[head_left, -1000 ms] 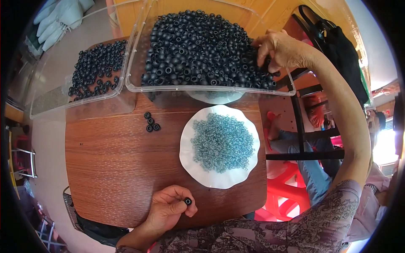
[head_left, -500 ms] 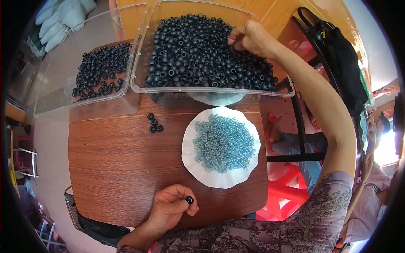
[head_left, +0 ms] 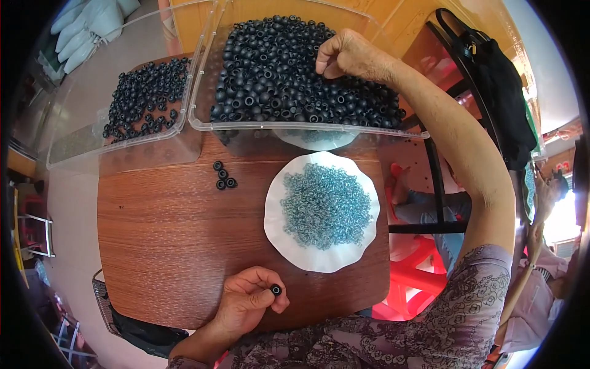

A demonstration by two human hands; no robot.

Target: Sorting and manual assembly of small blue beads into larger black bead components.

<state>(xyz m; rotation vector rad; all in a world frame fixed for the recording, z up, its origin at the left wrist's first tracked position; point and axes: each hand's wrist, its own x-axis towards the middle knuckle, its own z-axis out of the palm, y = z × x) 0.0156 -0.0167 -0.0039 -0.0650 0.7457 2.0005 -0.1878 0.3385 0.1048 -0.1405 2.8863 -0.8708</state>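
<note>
My left hand (head_left: 249, 299) is over the near edge of the table. Its thumb and fingers pinch a small black hollow cap (head_left: 276, 289), its round opening facing up with a paler ring inside. My right hand (head_left: 345, 55) reaches to the large clear bin (head_left: 307, 126), heaped with black caps (head_left: 270, 74). Its fingers are curled together at the heap's surface; whatever lies between the fingertips is hidden. Between the hands stands a white scalloped plate (head_left: 319, 263) with many small clear bluish rings (head_left: 326, 206). Several loose black caps (head_left: 222, 174) sit in a cluster left of the plate.
A second clear bin (head_left: 110, 157) at the far left holds fewer black caps (head_left: 144, 98). Both bins overlap the far side of the wooden table (head_left: 166, 246). To the right are a red stool (head_left: 412, 277), a black bag (head_left: 501, 92) and another person's arm (head_left: 531, 246).
My right hand has moved left across the heap of black caps, its fingers still curled. My left hand keeps its hold on the cap, almost unmoved.
</note>
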